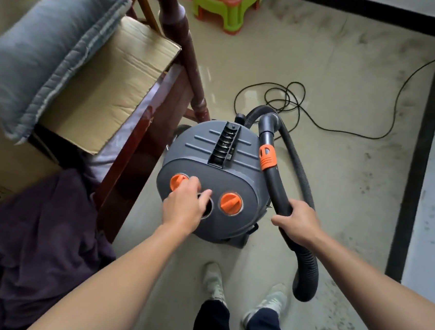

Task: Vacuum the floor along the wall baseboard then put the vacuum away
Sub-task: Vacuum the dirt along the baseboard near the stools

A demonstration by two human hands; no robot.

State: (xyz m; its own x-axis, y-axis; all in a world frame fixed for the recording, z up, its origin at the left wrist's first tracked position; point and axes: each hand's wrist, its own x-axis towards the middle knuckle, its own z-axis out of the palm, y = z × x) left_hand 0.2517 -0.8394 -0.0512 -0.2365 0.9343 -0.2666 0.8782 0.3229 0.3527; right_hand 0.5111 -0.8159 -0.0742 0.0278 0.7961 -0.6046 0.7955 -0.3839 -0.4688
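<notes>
Standing over the vacuum (pixel 219 165): it sits on the floor (pixel 328 69) just beside the bed frame (pixel 143 143), well apart from the baseboard (pixel 423 159) on the right.

Left hand (pixel 184 204) is on the top panel, fingers (pixel 194 182) bent over the left orange knob (pixel 177 181), thumb by the open port (pixel 207 209). Cannot tell if it pinches the knob or only touches it. Right hand (pixel 298 224) is wrapped tight round the hose (pixel 306 276) at its rigid curved grip, below the orange collar (pixel 267 158).

Dark dirt streaks show along the baseboard, so I'd say the cleaning isn't finished.

Risks from here:
- Power cord (pixel 285 96) lies in loose loops right behind the canister. Dragging the unit toward the wall could snag a wheel or pull the loops tight.
- Hose droops down next to the shoes (pixel 266 301), so the first step is a trip hazard.
- A hard yank on the hose could swing the canister into the bed frame.
</notes>
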